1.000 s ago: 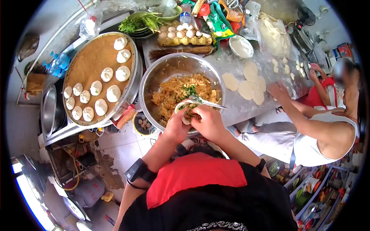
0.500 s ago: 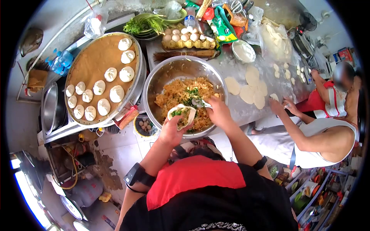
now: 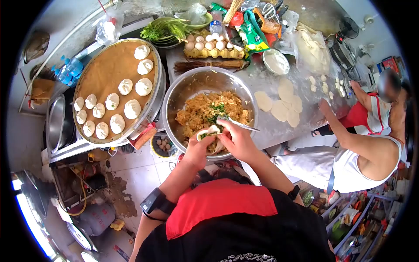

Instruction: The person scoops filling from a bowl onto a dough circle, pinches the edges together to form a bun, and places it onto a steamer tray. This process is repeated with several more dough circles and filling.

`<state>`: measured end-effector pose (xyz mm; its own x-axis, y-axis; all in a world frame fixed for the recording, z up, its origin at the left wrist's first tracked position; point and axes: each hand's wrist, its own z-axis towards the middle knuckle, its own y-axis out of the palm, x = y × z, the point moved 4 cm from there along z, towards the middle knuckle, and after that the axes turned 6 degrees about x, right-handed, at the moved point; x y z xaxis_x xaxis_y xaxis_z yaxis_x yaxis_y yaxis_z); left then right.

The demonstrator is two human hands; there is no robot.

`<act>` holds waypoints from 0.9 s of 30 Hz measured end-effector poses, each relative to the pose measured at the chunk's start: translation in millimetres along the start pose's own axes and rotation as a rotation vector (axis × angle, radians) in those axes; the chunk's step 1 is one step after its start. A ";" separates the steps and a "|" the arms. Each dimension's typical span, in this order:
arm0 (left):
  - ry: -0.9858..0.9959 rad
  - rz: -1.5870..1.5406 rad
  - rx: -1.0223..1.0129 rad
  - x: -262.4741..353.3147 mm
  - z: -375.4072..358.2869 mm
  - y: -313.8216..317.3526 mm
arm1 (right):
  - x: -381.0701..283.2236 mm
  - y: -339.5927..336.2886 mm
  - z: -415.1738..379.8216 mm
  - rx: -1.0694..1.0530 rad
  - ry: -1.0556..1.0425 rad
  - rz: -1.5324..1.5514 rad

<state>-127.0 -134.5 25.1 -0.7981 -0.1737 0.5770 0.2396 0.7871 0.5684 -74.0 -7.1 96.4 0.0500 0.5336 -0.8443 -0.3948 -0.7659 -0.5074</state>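
Note:
Low over the near side of a big steel bowl (image 3: 172, 89), my left hand (image 3: 197, 152) is closed around a filled bun wrapper (image 3: 208, 132), its pale rim curling upward. My right hand (image 3: 238, 140) meets it from the right, thumb and fingers at the wrapper's edge. A metal spoon (image 3: 244, 125) stays tucked in that same hand, its end sticking out to the right. Shredded orange-brown filling (image 3: 192, 109) with chopped greens (image 3: 215, 112) lies in the bowl. My fingers hide part of the wrapper.
Left stands a round steamer tray (image 3: 100, 65) with several pleated buns (image 3: 132, 109). Flat dough rounds (image 3: 286, 105) lie on the table to the right, near a flour bowl (image 3: 276, 61). Behind are an egg carton (image 3: 214, 53) and a brush (image 3: 209, 65). A co-worker (image 3: 366, 161) stands right.
My right hand has moved down and left from the filling to the wrapper, and the spoon has swung to point rightward. The wrapper's rim has drawn inward. The co-worker's arm has shifted.

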 end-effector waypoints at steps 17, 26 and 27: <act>-0.096 0.749 -0.310 22.6 -0.6 7.2 | 10.6 -3.0 -19.2 -0.164 0.205 0.208; -0.082 0.729 -0.294 25.3 -13.7 12.4 | 5.5 -10.9 -22.6 -0.061 0.217 0.081; 0.003 0.760 -0.312 29.0 -14.8 16.8 | 5.7 -11.4 -21.8 -0.059 0.144 0.045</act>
<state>-138.0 -135.1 60.1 -0.3549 0.3381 0.8716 0.8571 0.4900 0.1590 -49.2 -3.2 93.6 0.1662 0.4449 -0.8800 -0.3451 -0.8098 -0.4746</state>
